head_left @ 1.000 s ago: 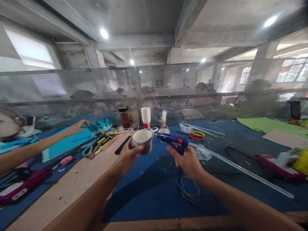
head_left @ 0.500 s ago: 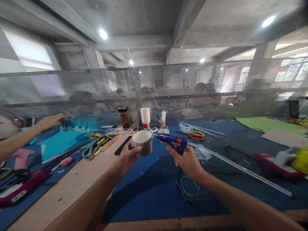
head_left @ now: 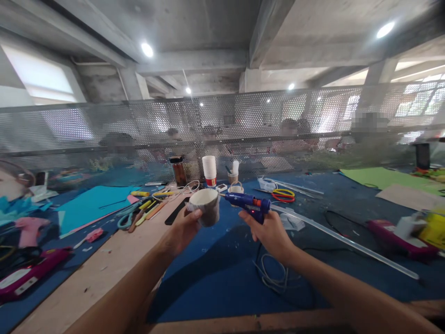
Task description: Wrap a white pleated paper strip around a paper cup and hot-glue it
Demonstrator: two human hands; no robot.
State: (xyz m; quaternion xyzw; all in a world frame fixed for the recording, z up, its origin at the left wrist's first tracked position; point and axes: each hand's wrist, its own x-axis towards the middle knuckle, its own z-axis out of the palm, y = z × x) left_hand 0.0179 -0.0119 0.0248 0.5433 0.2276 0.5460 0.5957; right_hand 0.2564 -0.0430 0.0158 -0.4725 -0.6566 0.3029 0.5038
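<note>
My left hand (head_left: 181, 229) is wrapped round a short paper cup (head_left: 206, 206) covered in grey-brown material, held above the table with its white rim tilted toward me. My right hand (head_left: 269, 232) grips a blue hot glue gun (head_left: 248, 204) with an orange collar; its nozzle points left and sits right at the cup's right rim. A long clear glue stick (head_left: 344, 241) sticks out behind the gun to the right. The gun's cord (head_left: 273, 273) loops on the blue table cover below my right wrist.
A stack of white cups (head_left: 209, 170), a dark bottle (head_left: 180, 171), scissors (head_left: 283, 195) and several tools lie at the back. Teal paper (head_left: 92, 204) is at the left, a pink glue gun (head_left: 24, 276) at the far left, green sheets (head_left: 380, 177) at the right. A mesh screen (head_left: 243, 120) backs the table.
The co-worker's arm that reached over the teal paper at the left has drawn back out of view. My hands, cup and glue gun have stayed almost in place.
</note>
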